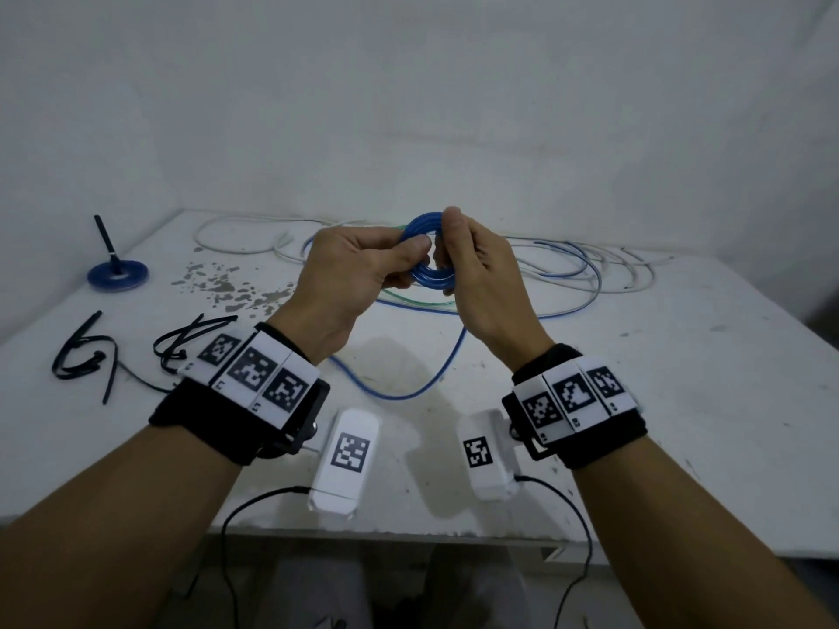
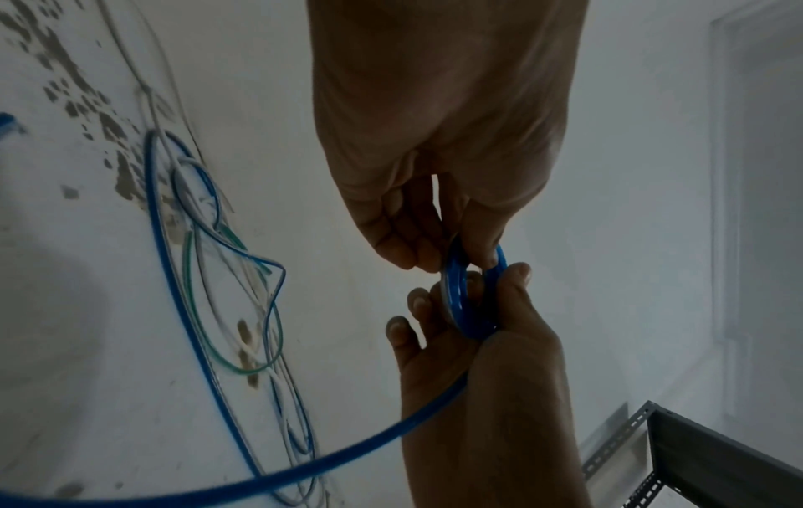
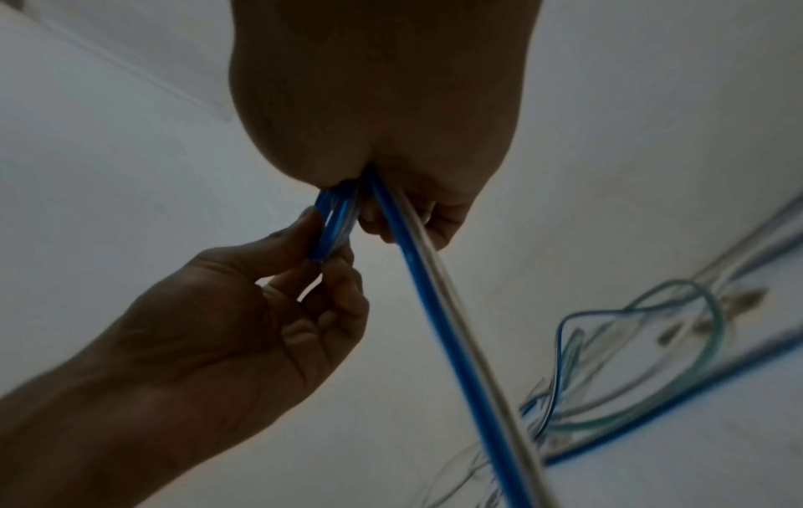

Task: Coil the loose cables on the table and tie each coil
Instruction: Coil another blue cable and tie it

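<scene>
A small coil of blue cable (image 1: 426, 278) hangs in the air over the middle of the table, and both hands hold it. My left hand (image 1: 395, 261) pinches its left side between thumb and fingers. My right hand (image 1: 449, 242) pinches the right side, thumb on top. In the left wrist view the coil (image 2: 456, 302) sits edge-on between the left hand (image 2: 426, 247) and right hand (image 2: 499, 326). The cable's loose tail (image 1: 447, 365) drops from the right hand and loops on the table; the tail (image 3: 434, 309) runs past the coil (image 3: 332, 223).
White, thin blue and green loose cables (image 1: 585, 265) lie tangled at the back of the table (image 1: 681, 379). A finished blue coil (image 1: 117, 274) with a black tie stands at far left. Black cable ties (image 1: 86, 356) lie at front left. A grey metal rack (image 2: 717, 457) is off to one side.
</scene>
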Demonstrator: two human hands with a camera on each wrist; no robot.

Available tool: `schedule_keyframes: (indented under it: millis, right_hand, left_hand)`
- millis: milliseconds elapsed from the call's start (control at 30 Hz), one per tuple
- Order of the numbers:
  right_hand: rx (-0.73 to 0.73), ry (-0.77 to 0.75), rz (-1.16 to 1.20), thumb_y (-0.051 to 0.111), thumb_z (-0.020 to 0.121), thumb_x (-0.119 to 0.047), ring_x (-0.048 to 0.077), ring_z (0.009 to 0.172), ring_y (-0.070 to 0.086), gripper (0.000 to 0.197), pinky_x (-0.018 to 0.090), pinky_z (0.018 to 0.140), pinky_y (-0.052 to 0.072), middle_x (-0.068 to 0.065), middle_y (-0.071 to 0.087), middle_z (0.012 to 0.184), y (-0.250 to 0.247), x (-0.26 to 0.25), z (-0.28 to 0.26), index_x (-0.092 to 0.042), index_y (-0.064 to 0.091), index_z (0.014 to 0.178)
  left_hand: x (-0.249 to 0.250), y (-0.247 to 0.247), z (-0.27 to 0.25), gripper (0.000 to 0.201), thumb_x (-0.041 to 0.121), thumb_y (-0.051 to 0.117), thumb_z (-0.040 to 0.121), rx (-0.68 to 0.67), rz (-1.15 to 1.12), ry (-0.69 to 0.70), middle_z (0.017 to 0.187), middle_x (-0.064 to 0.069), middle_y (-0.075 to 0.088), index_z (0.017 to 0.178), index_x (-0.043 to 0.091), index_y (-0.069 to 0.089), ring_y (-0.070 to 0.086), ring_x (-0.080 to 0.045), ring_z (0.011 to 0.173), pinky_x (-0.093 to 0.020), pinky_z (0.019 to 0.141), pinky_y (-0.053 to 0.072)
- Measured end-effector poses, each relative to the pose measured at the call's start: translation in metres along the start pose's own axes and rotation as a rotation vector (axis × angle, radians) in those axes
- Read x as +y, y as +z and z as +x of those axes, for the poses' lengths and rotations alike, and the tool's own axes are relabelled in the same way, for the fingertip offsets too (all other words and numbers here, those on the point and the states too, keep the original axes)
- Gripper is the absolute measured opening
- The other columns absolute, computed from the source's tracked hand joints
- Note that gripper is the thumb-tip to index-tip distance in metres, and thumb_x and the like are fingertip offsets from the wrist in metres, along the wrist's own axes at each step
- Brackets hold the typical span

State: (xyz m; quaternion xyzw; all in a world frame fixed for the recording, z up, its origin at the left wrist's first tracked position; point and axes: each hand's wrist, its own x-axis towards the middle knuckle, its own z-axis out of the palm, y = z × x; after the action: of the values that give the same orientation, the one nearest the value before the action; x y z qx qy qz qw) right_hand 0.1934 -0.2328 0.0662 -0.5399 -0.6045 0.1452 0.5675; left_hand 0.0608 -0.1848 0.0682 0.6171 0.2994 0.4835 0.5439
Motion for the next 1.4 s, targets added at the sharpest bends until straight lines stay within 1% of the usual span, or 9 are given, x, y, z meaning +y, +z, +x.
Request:
schedule_keyframes:
  millis: [167,333,433,533,700,867,1067,1200,1400]
  right_hand:
    - [0.121,0.091,0.327,0.033,0.108,-0.031,0.023,0.069,0.048,0.041,0.032,0.057,0.043,0.005,0.050,0.072,0.015,-0.003,-0.013,-0.017,0.054,0.075]
    - [0.083,0.054,0.194,0.033,0.108,-0.026,-0.003,0.057,0.048,0.041,0.015,0.060,0.040,-0.020,0.052,0.056,0.009,-0.001,-0.014,-0.028,0.049,0.070]
    - [-0.049,0.056,0.032,0.036,0.107,-0.033,0.005,0.058,0.041,0.042,0.026,0.061,0.038,-0.010,0.045,0.062,0.001,0.000,-0.008,-0.018,0.046,0.069]
    - [-0.042,0.067,0.076,0.038,0.106,-0.037,0.015,0.063,0.039,0.045,0.034,0.062,0.037,0.004,0.041,0.067,0.002,-0.003,-0.005,-0.010,0.045,0.070]
    - [0.136,0.090,0.165,0.038,0.107,-0.036,0.013,0.060,0.034,0.046,0.027,0.058,0.033,0.004,0.034,0.064,0.012,-0.003,-0.008,-0.007,0.043,0.071]
    - [0.298,0.112,0.187,0.036,0.107,-0.035,0.013,0.063,0.035,0.042,0.030,0.061,0.035,0.001,0.035,0.067,0.009,-0.010,-0.007,-0.023,0.041,0.067]
    - [0.317,0.135,0.136,0.036,0.107,-0.038,0.013,0.060,0.027,0.043,0.026,0.058,0.028,0.000,0.029,0.067,0.009,-0.002,-0.007,-0.017,0.034,0.070]
    - [0.257,0.152,0.103,0.035,0.107,-0.034,0.011,0.061,0.030,0.041,0.021,0.054,0.029,0.006,0.032,0.069,0.006,0.007,-0.016,-0.014,0.037,0.071]
    - [0.158,0.175,0.079,0.035,0.107,-0.038,0.016,0.064,0.036,0.043,0.029,0.059,0.033,0.010,0.040,0.072,0.006,0.007,-0.019,-0.011,0.047,0.076]
  left_hand:
    - [-0.002,0.006,-0.003,0.013,0.011,0.063,0.093,-0.034,-0.201,-0.047,0.086,-0.006,0.075,0.093,0.006,0.075,0.068,-0.021,0.084,-0.028,0.080,0.057]
    - [-0.002,-0.002,-0.007,0.015,0.012,0.064,0.092,-0.135,-0.036,-0.060,0.092,-0.004,0.077,0.101,0.006,0.074,0.071,-0.013,0.085,-0.021,0.078,0.054]
    - [0.002,-0.010,-0.005,0.008,0.014,0.069,0.090,-0.095,0.163,-0.024,0.070,0.008,0.073,0.094,0.010,0.074,0.064,-0.001,0.062,-0.010,0.060,0.047]
    - [0.003,-0.009,-0.006,0.009,0.012,0.066,0.090,-0.110,0.049,-0.075,0.073,0.001,0.073,0.092,0.009,0.074,0.064,-0.007,0.064,-0.017,0.065,0.052]
    - [0.002,0.004,-0.014,0.027,0.032,0.068,0.090,-0.077,-0.010,-0.268,0.090,-0.009,0.074,0.102,0.008,0.071,0.069,-0.016,0.066,-0.026,0.065,0.055]
    - [-0.008,0.007,-0.028,0.050,0.049,0.064,0.088,-0.370,0.047,-0.677,0.099,-0.025,0.073,0.118,0.010,0.053,0.075,-0.032,0.087,-0.034,0.071,0.061]
    - [-0.016,0.004,-0.009,0.039,0.006,0.067,0.092,0.125,-0.237,-0.335,0.087,-0.016,0.075,0.121,-0.014,0.051,0.075,-0.020,0.077,-0.025,0.067,0.060]
    - [-0.005,0.000,0.000,0.024,0.004,0.069,0.089,0.182,-0.139,-0.196,0.081,-0.010,0.076,0.099,0.010,0.048,0.073,-0.018,0.069,-0.029,0.069,0.060]
    - [-0.003,0.001,0.004,0.022,0.018,0.075,0.087,0.145,0.090,-0.075,0.077,0.000,0.076,0.106,0.012,0.066,0.073,-0.012,0.069,-0.020,0.064,0.056]
